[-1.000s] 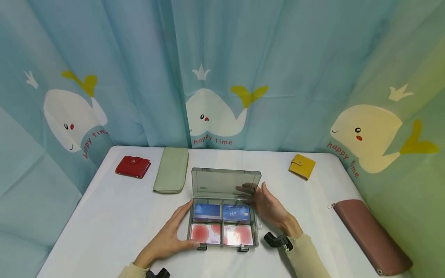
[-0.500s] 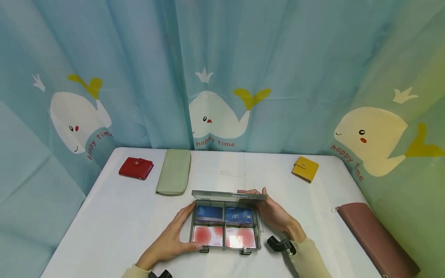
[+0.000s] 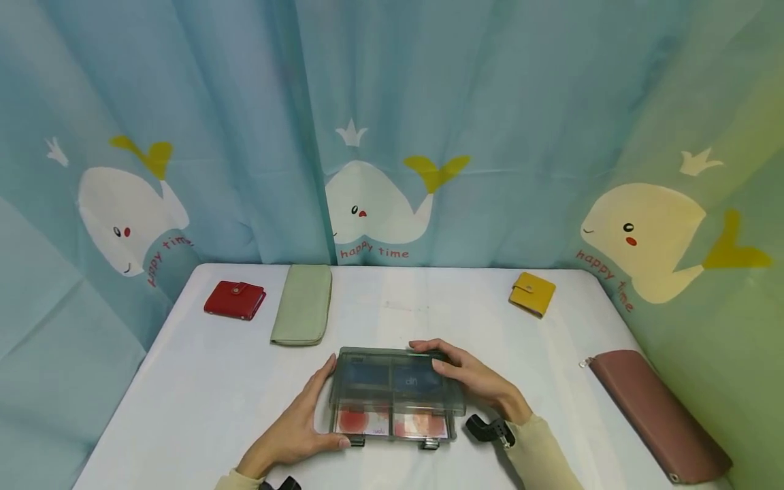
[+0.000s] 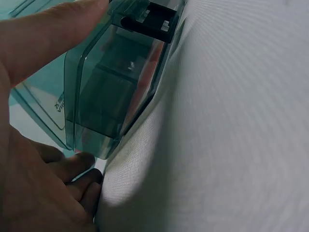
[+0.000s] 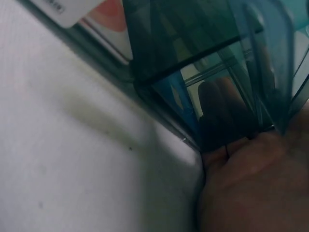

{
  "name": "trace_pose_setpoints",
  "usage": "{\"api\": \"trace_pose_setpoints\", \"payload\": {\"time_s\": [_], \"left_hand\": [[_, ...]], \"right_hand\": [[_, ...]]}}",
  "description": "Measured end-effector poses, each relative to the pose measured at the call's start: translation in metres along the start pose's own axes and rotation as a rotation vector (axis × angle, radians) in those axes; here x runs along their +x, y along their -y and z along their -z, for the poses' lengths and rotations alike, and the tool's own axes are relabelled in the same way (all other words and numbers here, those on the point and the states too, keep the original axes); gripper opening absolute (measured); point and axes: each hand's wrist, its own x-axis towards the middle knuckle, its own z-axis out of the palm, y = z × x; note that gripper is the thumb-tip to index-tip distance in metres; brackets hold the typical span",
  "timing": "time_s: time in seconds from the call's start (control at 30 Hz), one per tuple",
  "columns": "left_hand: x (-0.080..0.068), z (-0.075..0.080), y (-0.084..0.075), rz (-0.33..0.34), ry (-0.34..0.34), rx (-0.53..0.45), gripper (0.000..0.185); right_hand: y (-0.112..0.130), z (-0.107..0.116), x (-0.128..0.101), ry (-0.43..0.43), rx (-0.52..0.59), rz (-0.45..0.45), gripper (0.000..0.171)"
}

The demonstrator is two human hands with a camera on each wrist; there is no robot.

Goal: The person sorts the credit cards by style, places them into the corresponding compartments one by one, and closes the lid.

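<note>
A smoky clear plastic divided box lies on the table, its hinged lid lowered over it but still tilted, with a gap at the front. Blue cards show dimly through the lid in the rear compartments. White cards with pink circles lie in the front ones. My left hand grips the box's left side, thumb at the front corner and fingers toward the back. My right hand holds the lid's right side, thumb on top and fingers at the far edge; some fingertips are hidden in the wrist view.
A red snap wallet and a pale green long wallet lie at the back left. A yellow snap wallet is at the back right. A brown zip pouch lies along the right edge. A curtain hangs behind the table.
The lid has swung from standing upright down toward me, over the cards. My right hand has moved with it, its thumb now on the lid's top. My left hand has stayed at the box's left side.
</note>
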Motion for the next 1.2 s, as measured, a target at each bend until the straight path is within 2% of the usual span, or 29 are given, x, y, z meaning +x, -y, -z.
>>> {"api": "trace_pose_setpoints", "payload": {"time_s": [0.07, 0.23, 0.33, 0.47, 0.63, 0.8, 0.9, 1.0, 1.2], "left_hand": [[-0.001, 0.001, 0.0, -0.008, 0.013, -0.032, 0.135], [-0.002, 0.005, 0.003, -0.097, 0.022, -0.15, 0.13], [-0.003, 0.005, 0.003, -0.094, -0.003, -0.159, 0.118], [-0.001, 0.0, -0.001, -0.008, -0.044, -0.097, 0.1], [0.002, -0.004, -0.007, 0.093, -0.054, -0.055, 0.095], [0.002, -0.006, -0.009, 0.058, -0.059, -0.035, 0.086], [0.001, -0.008, -0.012, 0.029, -0.081, 0.017, 0.078], [-0.001, -0.008, -0.015, 0.033, -0.102, 0.07, 0.079], [-0.001, -0.007, -0.021, 0.054, -0.104, 0.136, 0.09]], "right_hand": [[-0.001, -0.001, 0.0, -0.014, -0.025, 0.011, 0.042], [-0.004, -0.004, 0.001, -0.039, -0.047, 0.028, 0.058], [-0.004, -0.007, 0.003, -0.063, -0.089, 0.039, 0.065], [-0.001, -0.009, 0.003, -0.1, -0.124, 0.061, 0.067], [0.0, -0.01, 0.001, -0.115, -0.136, 0.065, 0.067], [0.005, -0.012, -0.002, -0.166, -0.194, 0.022, 0.071], [0.011, -0.016, -0.006, -0.23, -0.278, -0.018, 0.083], [0.018, -0.025, -0.015, -0.284, -0.365, -0.045, 0.1], [0.023, -0.048, -0.044, -0.234, -0.385, -0.003, 0.133]]}}
